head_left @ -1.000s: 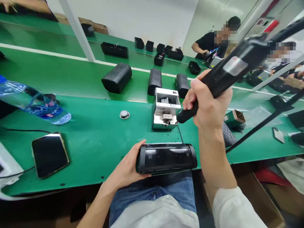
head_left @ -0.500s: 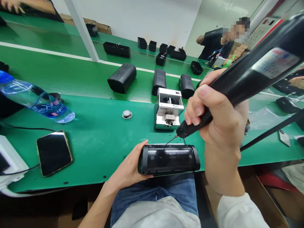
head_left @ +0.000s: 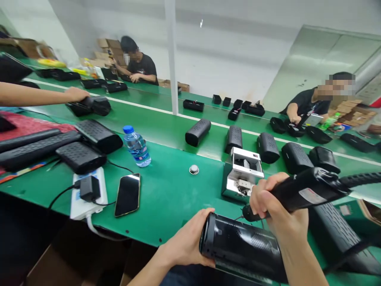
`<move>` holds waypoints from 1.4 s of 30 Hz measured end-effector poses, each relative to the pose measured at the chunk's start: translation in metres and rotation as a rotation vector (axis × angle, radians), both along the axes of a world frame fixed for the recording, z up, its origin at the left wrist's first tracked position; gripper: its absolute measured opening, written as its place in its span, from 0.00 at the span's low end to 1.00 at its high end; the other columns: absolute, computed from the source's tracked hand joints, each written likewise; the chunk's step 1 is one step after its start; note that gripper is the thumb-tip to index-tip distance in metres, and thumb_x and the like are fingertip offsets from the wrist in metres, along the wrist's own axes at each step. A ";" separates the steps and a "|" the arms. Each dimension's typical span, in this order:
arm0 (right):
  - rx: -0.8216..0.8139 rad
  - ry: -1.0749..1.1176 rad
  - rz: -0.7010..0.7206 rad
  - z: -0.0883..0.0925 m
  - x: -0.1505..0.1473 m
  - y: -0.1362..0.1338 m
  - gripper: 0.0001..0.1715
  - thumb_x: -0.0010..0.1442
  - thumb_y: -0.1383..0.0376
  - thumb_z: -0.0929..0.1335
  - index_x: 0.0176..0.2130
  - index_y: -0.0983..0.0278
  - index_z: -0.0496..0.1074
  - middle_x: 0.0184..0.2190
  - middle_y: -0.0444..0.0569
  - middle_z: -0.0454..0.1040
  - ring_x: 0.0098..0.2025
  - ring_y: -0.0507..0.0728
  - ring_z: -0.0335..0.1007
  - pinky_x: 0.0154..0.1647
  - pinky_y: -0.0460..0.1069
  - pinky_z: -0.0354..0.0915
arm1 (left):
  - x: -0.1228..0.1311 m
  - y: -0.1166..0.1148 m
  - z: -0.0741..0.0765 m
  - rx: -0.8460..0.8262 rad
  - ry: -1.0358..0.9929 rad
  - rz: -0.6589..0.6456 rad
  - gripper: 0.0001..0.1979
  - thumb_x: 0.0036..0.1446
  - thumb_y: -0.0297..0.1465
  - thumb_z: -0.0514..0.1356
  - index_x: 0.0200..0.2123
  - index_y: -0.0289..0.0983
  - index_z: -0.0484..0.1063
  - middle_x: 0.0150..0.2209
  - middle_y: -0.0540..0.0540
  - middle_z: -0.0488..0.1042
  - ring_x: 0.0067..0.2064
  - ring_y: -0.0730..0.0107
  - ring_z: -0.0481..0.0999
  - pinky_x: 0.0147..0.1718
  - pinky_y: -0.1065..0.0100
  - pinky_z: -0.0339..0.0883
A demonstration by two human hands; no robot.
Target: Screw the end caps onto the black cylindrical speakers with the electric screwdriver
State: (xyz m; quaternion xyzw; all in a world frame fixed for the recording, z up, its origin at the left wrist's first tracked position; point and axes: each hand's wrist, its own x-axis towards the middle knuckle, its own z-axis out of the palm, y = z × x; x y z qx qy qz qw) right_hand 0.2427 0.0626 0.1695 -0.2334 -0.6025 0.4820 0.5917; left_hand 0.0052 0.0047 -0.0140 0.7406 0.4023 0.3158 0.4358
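Basically, L hand gripped one end of a glossy black unit, rounded w/ fine-dotted patches, at the near edge of the smooth green bench. R hand had its fingers wrapped round a corded cylindrical driver, thin bit near the unit (contact unclear). Beyond stood a boxy metal dispenser, small metal pc. in its recess; clear plastic bottle farther left, blue-capped.

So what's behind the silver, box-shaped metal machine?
Nearest behind the machine stand a black, rounded left case with a perforated top and a matching right case. The machine hides part of the left case's near end and the green bench directly against the machine's back.
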 end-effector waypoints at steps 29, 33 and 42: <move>0.346 0.044 -0.567 0.060 0.002 0.064 0.16 0.63 0.59 0.80 0.32 0.57 0.72 0.18 0.36 0.67 0.16 0.51 0.62 0.18 0.50 0.63 | -0.003 -0.005 0.015 0.016 0.127 0.054 0.67 0.51 0.27 0.81 0.82 0.51 0.43 0.79 0.35 0.60 0.78 0.36 0.66 0.76 0.39 0.64; 0.368 0.038 -0.596 0.061 -0.001 0.065 0.14 0.66 0.60 0.79 0.33 0.57 0.73 0.20 0.36 0.66 0.17 0.51 0.63 0.19 0.50 0.63 | -0.002 -0.006 0.015 0.016 0.119 0.058 0.67 0.51 0.27 0.81 0.82 0.52 0.43 0.79 0.36 0.60 0.78 0.36 0.66 0.76 0.38 0.64; 0.257 -0.025 -0.598 0.049 -0.003 0.071 0.15 0.63 0.63 0.78 0.29 0.58 0.72 0.20 0.38 0.69 0.17 0.50 0.65 0.18 0.50 0.64 | -0.002 -0.004 0.014 0.051 0.120 0.051 0.67 0.52 0.27 0.80 0.83 0.51 0.42 0.79 0.34 0.60 0.78 0.35 0.66 0.76 0.37 0.64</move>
